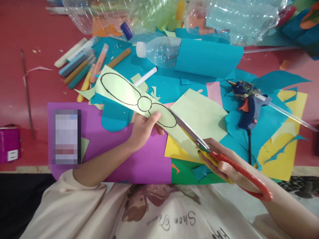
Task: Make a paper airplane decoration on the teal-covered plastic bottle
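My left hand (144, 127) pinches a pale green paper strip (117, 88) with a black propeller outline drawn on it, thumb on top near the right lobe. My right hand (224, 162) grips red and yellow handled scissors (199, 141), whose blades point up-left and bite into the strip's right end. A second pale green sheet (201, 114) lies just behind the blades. Both hands work above a purple sheet (139, 159) and a yellow sheet (174, 149).
A blue glue gun (246, 101) lies right of the scissors on teal scraps. A plastic bottle wrapped in teal paper (194, 54) lies behind, with several markers (82, 64) at back left and large clear bottles (174, 13) beyond. A phone (66, 137) rests on the purple sheet.
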